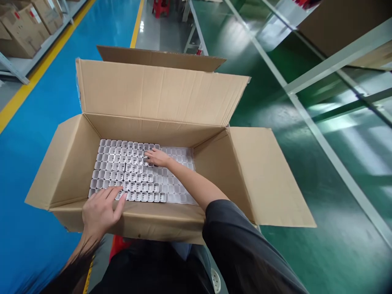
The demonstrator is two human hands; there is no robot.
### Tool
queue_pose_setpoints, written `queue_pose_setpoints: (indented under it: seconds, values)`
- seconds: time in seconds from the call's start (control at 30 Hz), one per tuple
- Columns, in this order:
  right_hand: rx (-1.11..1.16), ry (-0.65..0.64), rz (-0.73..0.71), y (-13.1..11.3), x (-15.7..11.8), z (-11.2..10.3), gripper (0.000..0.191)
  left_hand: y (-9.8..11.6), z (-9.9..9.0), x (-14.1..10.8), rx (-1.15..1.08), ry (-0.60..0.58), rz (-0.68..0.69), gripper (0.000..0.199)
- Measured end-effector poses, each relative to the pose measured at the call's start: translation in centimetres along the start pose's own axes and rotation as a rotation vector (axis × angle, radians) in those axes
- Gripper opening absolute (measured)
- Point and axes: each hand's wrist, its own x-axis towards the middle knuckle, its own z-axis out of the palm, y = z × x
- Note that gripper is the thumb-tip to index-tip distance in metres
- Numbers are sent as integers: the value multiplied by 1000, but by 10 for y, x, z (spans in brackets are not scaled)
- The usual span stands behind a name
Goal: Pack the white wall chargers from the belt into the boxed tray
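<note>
A large open cardboard box (153,226) sits in front of me. Inside, rows of small white square cups (119,167) fill its left and middle part. To their right lies a translucent sheet with square bumps (174,188). My right hand (157,158) reaches into the box, palm down and fingers stretched out over the right end of the far rows; what lies under the fingertips is hidden. My left hand (102,210) lies over the near wall at the left, its fingers spread and its tips at the nearest rows. I see nothing held in it.
The box's flaps stand out on all visible sides, the right flap (272,179) lying outward. Shelving with cartons (23,30) stands at the upper left. At the right is a metal frame (337,61). A red stool (161,7) stands far ahead.
</note>
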Motion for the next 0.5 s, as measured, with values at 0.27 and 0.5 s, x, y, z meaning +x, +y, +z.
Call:
queue_pose_setpoints:
  seconds: [0.27, 0.5]
  values:
    - [72, -20, 138, -5, -25, -21, 42, -2, 3, 1, -20, -12, 6, 26]
    - [174, 115, 497, -56, -183, -77, 34, -12, -2, -3, -36, -57, 32, 24]
